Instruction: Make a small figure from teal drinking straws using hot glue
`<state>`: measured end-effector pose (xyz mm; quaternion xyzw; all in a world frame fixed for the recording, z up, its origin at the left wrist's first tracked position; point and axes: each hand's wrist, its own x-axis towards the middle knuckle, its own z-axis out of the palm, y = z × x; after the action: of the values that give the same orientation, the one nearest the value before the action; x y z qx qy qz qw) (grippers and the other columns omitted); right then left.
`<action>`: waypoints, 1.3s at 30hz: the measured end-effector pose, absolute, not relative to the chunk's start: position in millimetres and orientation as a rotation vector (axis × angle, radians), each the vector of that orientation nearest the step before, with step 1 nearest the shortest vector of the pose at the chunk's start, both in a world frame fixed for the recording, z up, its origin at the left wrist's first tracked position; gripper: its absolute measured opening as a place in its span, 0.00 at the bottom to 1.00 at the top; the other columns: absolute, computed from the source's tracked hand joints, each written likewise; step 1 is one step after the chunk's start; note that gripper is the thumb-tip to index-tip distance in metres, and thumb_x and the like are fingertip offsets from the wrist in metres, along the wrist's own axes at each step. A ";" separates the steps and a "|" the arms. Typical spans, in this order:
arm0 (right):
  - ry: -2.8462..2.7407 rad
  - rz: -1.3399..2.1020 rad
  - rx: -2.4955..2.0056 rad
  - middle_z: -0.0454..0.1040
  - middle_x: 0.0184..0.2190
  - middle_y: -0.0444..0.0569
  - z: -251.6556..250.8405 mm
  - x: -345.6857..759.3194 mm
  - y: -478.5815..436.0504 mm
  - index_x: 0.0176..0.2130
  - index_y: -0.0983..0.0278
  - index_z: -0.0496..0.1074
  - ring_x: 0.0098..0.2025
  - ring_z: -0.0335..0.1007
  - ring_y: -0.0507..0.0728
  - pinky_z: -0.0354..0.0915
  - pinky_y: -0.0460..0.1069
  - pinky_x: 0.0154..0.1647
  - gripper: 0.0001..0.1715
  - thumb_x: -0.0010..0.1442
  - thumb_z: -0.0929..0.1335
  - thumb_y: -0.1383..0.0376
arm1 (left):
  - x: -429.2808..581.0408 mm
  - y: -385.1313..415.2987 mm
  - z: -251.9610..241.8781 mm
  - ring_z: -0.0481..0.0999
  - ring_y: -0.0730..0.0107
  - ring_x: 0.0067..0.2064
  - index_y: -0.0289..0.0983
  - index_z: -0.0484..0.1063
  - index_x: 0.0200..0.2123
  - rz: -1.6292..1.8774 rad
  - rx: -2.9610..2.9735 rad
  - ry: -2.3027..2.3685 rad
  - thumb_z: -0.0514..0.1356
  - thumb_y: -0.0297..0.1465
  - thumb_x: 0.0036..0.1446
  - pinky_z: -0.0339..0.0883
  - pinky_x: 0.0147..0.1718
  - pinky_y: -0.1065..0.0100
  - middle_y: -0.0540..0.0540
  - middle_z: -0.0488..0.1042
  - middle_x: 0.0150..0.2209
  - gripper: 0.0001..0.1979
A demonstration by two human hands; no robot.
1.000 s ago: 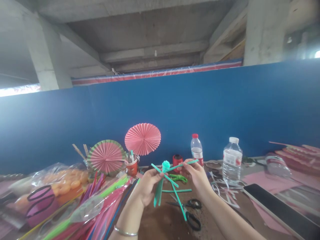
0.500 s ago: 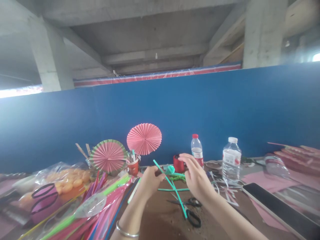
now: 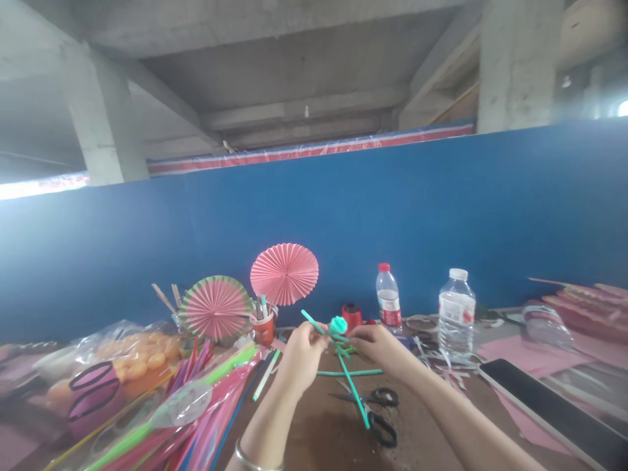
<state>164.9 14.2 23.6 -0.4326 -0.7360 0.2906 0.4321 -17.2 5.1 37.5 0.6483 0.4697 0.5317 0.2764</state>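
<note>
My left hand is closed in a pinch on teal pipe cleaners just below a small coiled teal ball. From the right, my right hand pinches a teal strand close to the ball, fingertips together. One long teal pipe cleaner slants from my left fingers down toward the scissors with black handles, which lie spread on the table. Another teal pipe cleaner lies crosswise behind it. Some green twisted pieces beneath my fingers are partly hidden.
A red round object stands behind my hands, with water bottles to the right. A phone lies at right. Bagged pipe cleaners cover the left side. Pink paper fans stand before a blue partition.
My right hand has come down and left from above the table, its spread fingers now pinching beside the teal ball. My left hand stays on the pipe cleaner, shifted slightly right.
</note>
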 end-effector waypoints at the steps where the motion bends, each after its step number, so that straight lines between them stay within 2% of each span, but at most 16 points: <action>1: -1.815 0.698 -1.100 0.63 0.14 0.40 27.4 171.1 14.7 0.22 0.66 0.72 0.17 0.54 0.48 0.49 0.43 0.18 0.11 0.51 0.64 0.64 | -19.2 7.1 37.9 0.74 0.60 0.31 0.36 0.75 0.29 1.448 1.711 1.266 0.61 0.32 0.44 0.62 0.31 0.67 0.43 0.77 0.29 0.08; 5: -1.747 0.614 -1.161 0.63 0.14 0.39 44.2 192.5 9.2 0.27 0.64 0.74 0.16 0.53 0.49 0.48 0.44 0.18 0.11 0.52 0.64 0.61 | -24.5 14.4 35.1 0.73 0.62 0.27 0.35 0.74 0.24 1.492 1.619 1.274 0.60 0.35 0.46 0.62 0.29 0.67 0.44 0.76 0.23 0.08; 8: -1.731 0.636 -1.109 0.67 0.17 0.41 51.0 191.0 0.3 0.31 0.63 0.75 0.18 0.55 0.49 0.51 0.45 0.20 0.10 0.50 0.66 0.61 | -19.4 16.8 27.8 0.72 0.64 0.24 0.34 0.72 0.20 1.473 1.575 1.239 0.60 0.36 0.45 0.62 0.27 0.68 0.45 0.74 0.19 0.10; 11: -1.676 0.817 -1.021 0.69 0.19 0.42 47.3 177.1 -2.8 0.26 0.64 0.76 0.21 0.57 0.50 0.52 0.44 0.22 0.09 0.48 0.68 0.62 | -9.8 15.4 21.4 0.71 0.67 0.23 0.34 0.72 0.21 1.447 1.544 1.183 0.60 0.36 0.45 0.61 0.25 0.69 0.46 0.73 0.19 0.11; 15: -1.614 0.989 -1.018 0.60 0.12 0.39 35.5 162.8 3.6 0.23 0.67 0.74 0.15 0.49 0.47 0.45 0.43 0.17 0.12 0.47 0.68 0.61 | -2.0 9.8 21.4 0.68 0.70 0.20 0.33 0.74 0.23 1.387 1.528 1.112 0.61 0.38 0.45 0.59 0.22 0.71 0.47 0.72 0.19 0.12; 24: -1.495 1.127 -1.045 0.52 0.09 0.36 24.5 155.6 11.8 0.19 0.68 0.71 0.14 0.42 0.45 0.40 0.43 0.14 0.12 0.46 0.68 0.61 | 0.5 -4.4 37.1 0.71 0.67 0.24 0.33 0.77 0.25 1.293 1.612 1.108 0.64 0.34 0.42 0.61 0.25 0.70 0.46 0.75 0.20 0.10; 34: -1.439 1.160 -1.018 0.55 0.12 0.36 15.9 153.0 17.1 0.27 0.67 0.71 0.15 0.46 0.46 0.44 0.43 0.16 0.09 0.44 0.69 0.62 | 5.4 0.4 24.3 0.73 0.63 0.27 0.33 0.77 0.30 1.285 1.701 1.169 0.60 0.33 0.46 0.64 0.26 0.68 0.45 0.76 0.22 0.11; 39: -1.462 1.188 -1.030 0.57 0.11 0.36 6.6 158.0 25.7 0.23 0.67 0.69 0.15 0.47 0.46 0.43 0.43 0.17 0.08 0.41 0.69 0.64 | 6.7 -0.5 20.8 0.73 0.63 0.27 0.33 0.77 0.29 1.238 1.750 1.171 0.60 0.34 0.45 0.63 0.26 0.68 0.47 0.75 0.21 0.11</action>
<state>158.0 25.7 6.6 -0.4216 -0.5983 0.4864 0.4771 6.7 -0.5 20.8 0.6732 0.4504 0.4762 0.3422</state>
